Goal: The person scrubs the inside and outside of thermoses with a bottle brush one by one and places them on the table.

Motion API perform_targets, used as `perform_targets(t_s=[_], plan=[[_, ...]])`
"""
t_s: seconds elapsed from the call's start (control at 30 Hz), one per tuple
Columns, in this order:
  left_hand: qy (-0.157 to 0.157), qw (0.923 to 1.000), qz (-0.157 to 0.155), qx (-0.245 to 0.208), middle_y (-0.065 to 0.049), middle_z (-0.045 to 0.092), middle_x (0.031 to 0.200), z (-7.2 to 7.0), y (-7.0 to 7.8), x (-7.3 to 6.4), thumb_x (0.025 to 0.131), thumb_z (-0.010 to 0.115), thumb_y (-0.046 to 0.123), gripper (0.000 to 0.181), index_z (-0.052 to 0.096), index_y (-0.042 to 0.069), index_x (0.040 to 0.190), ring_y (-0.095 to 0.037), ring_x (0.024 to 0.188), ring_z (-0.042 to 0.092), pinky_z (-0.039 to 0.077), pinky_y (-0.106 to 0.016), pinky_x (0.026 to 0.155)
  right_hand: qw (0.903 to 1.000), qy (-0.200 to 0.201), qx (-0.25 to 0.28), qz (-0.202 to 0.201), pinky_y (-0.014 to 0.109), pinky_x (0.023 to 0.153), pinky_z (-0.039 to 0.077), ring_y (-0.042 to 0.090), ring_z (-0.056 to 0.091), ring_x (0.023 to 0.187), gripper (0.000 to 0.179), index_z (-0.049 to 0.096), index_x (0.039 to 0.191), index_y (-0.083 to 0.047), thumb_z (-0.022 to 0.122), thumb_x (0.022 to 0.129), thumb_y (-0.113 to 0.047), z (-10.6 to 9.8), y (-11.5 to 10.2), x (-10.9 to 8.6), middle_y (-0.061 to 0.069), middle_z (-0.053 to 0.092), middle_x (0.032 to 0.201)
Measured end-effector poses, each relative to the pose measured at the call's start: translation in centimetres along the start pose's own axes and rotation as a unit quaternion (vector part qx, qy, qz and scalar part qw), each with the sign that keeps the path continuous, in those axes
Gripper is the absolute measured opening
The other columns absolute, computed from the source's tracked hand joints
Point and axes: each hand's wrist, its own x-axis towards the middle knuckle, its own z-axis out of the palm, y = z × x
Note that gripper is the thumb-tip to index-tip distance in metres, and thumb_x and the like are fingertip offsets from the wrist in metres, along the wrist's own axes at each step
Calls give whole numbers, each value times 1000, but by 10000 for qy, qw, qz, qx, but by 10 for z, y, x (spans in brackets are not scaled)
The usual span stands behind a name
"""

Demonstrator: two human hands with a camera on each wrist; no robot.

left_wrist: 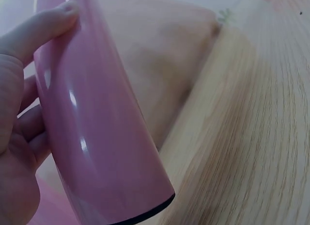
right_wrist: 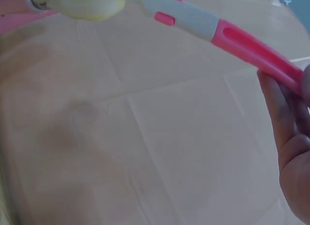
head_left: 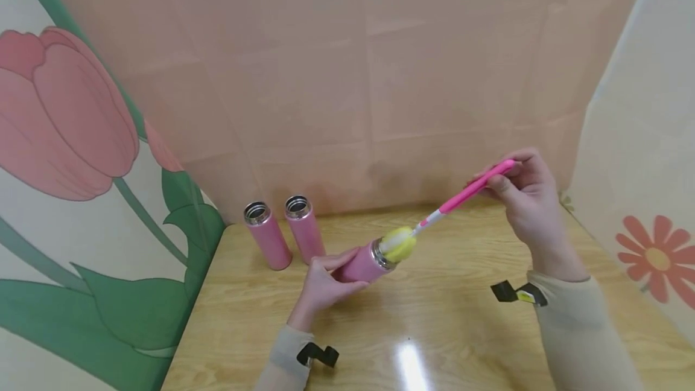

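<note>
My left hand [head_left: 324, 283] grips a pink thermos bottle [head_left: 358, 267] round its body and holds it tilted, mouth to the right. In the left wrist view the thumb lies along the bottle [left_wrist: 97, 118], whose dark-edged base points down. My right hand [head_left: 529, 198] pinches the pink end of a bottle brush [head_left: 467, 190] between thumb and fingers. The brush's yellow and white sponge head [head_left: 400, 244] sits at the bottle's steel rim, its front end hidden by the mouth. From the right wrist view, the pink and white handle [right_wrist: 193, 22] slants toward the bottle.
Two more pink bottles, a left one [head_left: 268, 237] and a right one [head_left: 305, 228], stand upright without lids at the back left of the wooden table [head_left: 434, 306]. A pink cloth backdrop [head_left: 347, 89] hangs behind, with flower-printed side panels at left and right.
</note>
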Motion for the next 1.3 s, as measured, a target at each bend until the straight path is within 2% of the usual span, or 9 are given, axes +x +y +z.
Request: perform_targets(t_s=[0.13, 0.27, 0.47, 0.7, 0.77, 0.87, 1.0, 1.17, 1.3], plan=[[-163, 9997, -154, 117, 9, 70, 137, 2, -2, 0, 81, 97, 30, 66, 71, 23, 142, -18, 129, 66, 51, -50, 111, 9963, -714, 161, -459, 34, 85, 64, 34, 79, 94, 22, 48, 110, 21, 64, 98, 12, 4, 11, 3, 27, 73, 99], [-31, 9993, -356, 69, 11, 71, 137, 2, -5, 0, 82, 97, 34, 67, 71, 22, 143, -19, 128, 67, 51, -55, 110, 9896, -1135, 417, -773, 36, 87, 64, 34, 78, 96, 24, 49, 107, 20, 68, 97, 11, 9, 19, 3, 28, 72, 98], [-120, 9995, -297, -35, 10, 73, 134, 1, -6, -1, 81, 97, 31, 65, 72, 27, 141, -19, 127, 67, 51, -56, 109, 9829, -1575, 670, -678, 39, 92, 63, 35, 77, 98, 18, 49, 105, 17, 65, 100, 9, 9, 22, 4, 27, 73, 99], [-163, 9997, -79, -165, 6, 74, 130, 3, -6, -1, 79, 99, 22, 64, 74, 23, 139, -20, 122, 70, 54, -44, 107, 9744, -2020, 828, -534, 42, 96, 62, 35, 76, 105, 17, 49, 109, 17, 62, 101, 10, 7, 32, 4, 26, 72, 103], [-105, 9997, -38, -214, 5, 75, 130, 4, -5, 0, 79, 99, 22, 64, 74, 22, 138, -19, 121, 71, 54, -40, 105, 9761, -2061, 546, -422, 37, 94, 62, 33, 76, 104, 16, 50, 108, 17, 62, 102, 9, 10, 35, 1, 24, 73, 104], [-70, 9990, 83, -433, 2, 74, 132, 7, -1, 1, 81, 98, 22, 64, 73, 18, 139, -22, 122, 71, 55, -39, 105, 9767, -2062, -600, 70, 30, 86, 63, 24, 77, 101, 11, 55, 105, 9, 65, 101, 8, 23, 41, -7, 16, 76, 104], [-156, 9982, 92, -568, 1, 72, 136, 12, 2, 3, 83, 96, 26, 63, 72, 18, 141, -23, 124, 70, 55, -44, 106, 9597, -1948, -1924, 641, 29, 74, 64, 19, 78, 92, 21, 60, 102, 0, 68, 94, 18, 45, 49, -23, 10, 78, 101], [-127, 9981, -207, -561, 5, 72, 137, 15, 3, 2, 84, 95, 29, 63, 72, 22, 142, -20, 124, 69, 53, -49, 108, 9594, -1576, -2271, 565, 23, 62, 59, 19, 76, 81, 27, 61, 103, -2, 72, 91, 19, 58, 51, -34, 13, 79, 97], [-17, 9982, -250, -540, 5, 72, 137, 17, 2, 0, 85, 95, 27, 63, 71, 22, 143, -20, 125, 69, 52, -48, 109, 9578, -1463, -2408, 577, 21, 56, 52, 16, 73, 75, 27, 61, 104, -3, 74, 91, 17, 63, 50, -35, 11, 79, 98]])
